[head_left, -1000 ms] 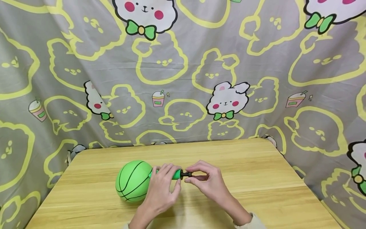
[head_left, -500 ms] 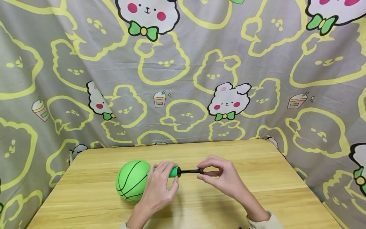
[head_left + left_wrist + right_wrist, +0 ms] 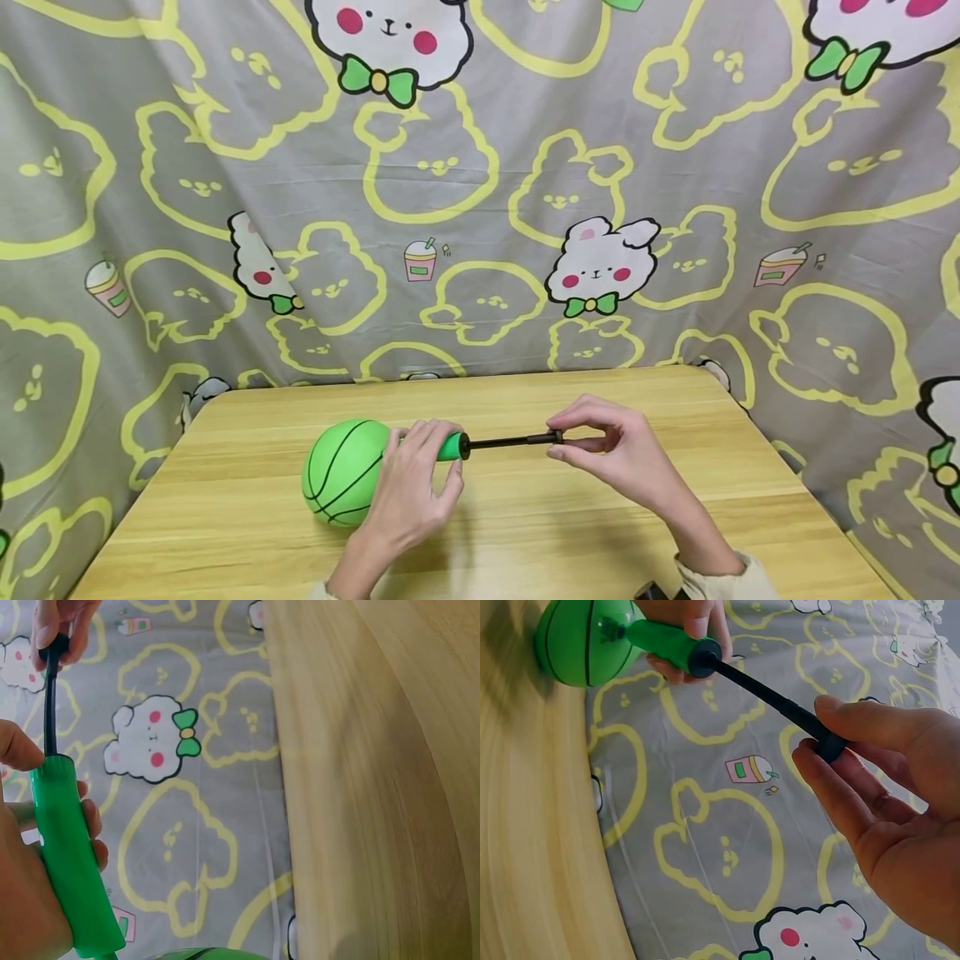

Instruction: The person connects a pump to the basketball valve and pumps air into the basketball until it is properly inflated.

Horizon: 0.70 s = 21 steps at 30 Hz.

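Observation:
A green ball with black basketball lines (image 3: 341,473) sits on the table toward the left. Joined to it is a small hand pump with a green barrel (image 3: 75,855), lying roughly sideways. My left hand (image 3: 412,483) grips this barrel, its fingers wrapped over the top. From the barrel's right end the black pump rod (image 3: 506,442) sticks out, drawn well out. At its far end my right hand (image 3: 622,450) pinches the black handle (image 3: 830,746) between thumb and fingertips. In the right wrist view, a clear piece links pump and ball.
The wooden table (image 3: 247,433) runs beneath both hands. A grey curtain with yellow outlines and cartoon rabbits (image 3: 465,200) hangs behind and at both sides. A dark object (image 3: 651,591) shows at the bottom edge beside the right sleeve.
My right hand has moved right and slightly away, drawing the black rod farther out of the barrel. The left hand has shifted slightly left, still holding the pump; the ball stays nearly in place.

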Tool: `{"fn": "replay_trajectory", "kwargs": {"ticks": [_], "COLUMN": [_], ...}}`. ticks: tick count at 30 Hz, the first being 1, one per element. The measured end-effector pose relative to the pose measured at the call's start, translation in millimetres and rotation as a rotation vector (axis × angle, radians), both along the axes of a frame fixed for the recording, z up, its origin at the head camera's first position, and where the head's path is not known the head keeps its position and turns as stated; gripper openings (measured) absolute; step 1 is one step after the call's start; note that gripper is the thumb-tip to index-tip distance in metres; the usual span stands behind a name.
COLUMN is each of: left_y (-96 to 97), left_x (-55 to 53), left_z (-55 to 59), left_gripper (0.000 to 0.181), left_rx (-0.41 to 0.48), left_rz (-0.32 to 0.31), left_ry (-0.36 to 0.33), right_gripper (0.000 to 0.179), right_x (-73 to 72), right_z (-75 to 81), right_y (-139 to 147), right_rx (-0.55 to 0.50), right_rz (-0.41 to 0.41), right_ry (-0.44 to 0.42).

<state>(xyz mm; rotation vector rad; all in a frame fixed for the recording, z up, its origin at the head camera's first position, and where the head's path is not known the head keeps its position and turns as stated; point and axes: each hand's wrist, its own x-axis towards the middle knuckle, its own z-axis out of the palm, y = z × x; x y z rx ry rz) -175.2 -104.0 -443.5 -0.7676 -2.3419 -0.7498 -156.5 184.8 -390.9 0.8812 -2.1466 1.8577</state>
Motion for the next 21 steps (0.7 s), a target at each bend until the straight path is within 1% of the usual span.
{"fn": "replay_trajectory", "kwargs": {"ticks": [4, 10, 17, 21], "left_y": [-0.1, -0.8, 1.7, 2.5], "left_x": [-0.4, -1.5, -2.7, -2.1], "left_z": [0.7, -0.6, -2.9, -3.4], "left_gripper": [0.030, 0.031, 0.031, 0.032], "left_rx": [0.003, 0.016, 0.046, 0.052], "left_rz": [-0.002, -0.013, -0.027, -0.023], "left_ry": [-0.006, 0.025, 0.063, 0.069], "right_gripper": [0.027, 0.028, 0.029, 0.029], "right_x": [-0.3, -2.2, -3.3, -3.4], "right_z": [0.5, -3.7, -8.6, -11.4], "right_y": [1, -3, -10, -17], "right_rx": [-0.001, -0.008, -0.028, -0.049], "right_rz": [-0.001, -0.028, -0.064, -0.064], "right_ry": [0.024, 0.075, 0.068, 0.075]}}
